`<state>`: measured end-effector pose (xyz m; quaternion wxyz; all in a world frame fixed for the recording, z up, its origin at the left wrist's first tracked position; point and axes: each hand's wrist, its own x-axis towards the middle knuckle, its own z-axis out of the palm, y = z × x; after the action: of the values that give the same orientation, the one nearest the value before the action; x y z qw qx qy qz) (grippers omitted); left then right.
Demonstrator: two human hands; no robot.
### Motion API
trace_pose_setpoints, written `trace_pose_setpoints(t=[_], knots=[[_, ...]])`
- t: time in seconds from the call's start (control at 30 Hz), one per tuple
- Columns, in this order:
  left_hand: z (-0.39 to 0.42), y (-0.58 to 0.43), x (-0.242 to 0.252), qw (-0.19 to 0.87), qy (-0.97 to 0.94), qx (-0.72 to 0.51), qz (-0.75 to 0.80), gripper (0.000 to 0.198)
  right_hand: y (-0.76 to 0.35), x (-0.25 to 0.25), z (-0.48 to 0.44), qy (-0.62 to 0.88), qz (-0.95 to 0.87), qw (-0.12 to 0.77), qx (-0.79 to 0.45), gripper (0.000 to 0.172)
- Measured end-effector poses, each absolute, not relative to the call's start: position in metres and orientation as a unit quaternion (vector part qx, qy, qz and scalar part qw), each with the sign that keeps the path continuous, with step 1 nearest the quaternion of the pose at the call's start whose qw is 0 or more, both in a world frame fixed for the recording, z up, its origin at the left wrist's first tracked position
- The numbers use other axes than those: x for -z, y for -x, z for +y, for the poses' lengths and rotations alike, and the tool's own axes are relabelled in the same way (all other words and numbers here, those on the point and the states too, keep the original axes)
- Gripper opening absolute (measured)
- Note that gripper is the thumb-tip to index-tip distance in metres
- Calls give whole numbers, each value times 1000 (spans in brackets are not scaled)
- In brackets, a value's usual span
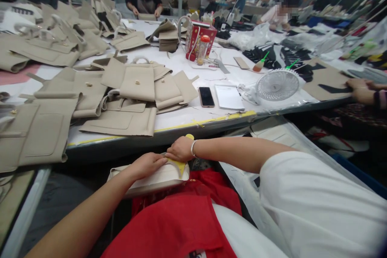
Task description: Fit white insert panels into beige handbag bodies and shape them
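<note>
Across my lap, partly over the red apron (169,225), rests a cream-white bag piece (151,181) with its inner side turned up. My left hand (148,165) is closed on its far edge, fingers together and pointing right. Beside it, nearly touching, my right hand (180,149) is closed round something yellow. A rounded yellow end (190,136) sticks out above this hand, and a flat yellow part (180,167) shows below it, against the bag piece. My fingers hide the middle, so I cannot make out its exact kind.
Beige bag pieces (130,80) are heaped on the table at left. Near its edge are a phone (206,97), a notepad (229,97) and a white fan (277,84). Behind stands a red box (201,40). Another person's hands (361,90) are at right; more people work farther back.
</note>
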<state>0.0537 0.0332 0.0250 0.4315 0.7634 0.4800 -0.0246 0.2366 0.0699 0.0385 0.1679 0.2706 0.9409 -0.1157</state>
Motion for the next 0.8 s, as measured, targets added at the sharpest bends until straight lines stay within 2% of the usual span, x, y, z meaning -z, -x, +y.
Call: trace_pose_setpoints(t=[0.17,0.3,0.43,0.57,0.8], knots=[[25,-43,-26,417,-774,-1,476,46,-216,-42,69,-237,954,160,89,48],[12,-34,-29,394,-761,-36,515,56,-213,-55,70,-228,958,160,72,50],[-3,-29,-38,400,-744,-50,532,73,-244,-77,72,-366,921,125,49,55],[-9,-53,-45,346,-800,-9,491,94,-292,-84,47,-483,868,108,44,53],[-9,-113,-26,232,-851,12,470,102,-307,-53,-22,-560,820,103,52,48]])
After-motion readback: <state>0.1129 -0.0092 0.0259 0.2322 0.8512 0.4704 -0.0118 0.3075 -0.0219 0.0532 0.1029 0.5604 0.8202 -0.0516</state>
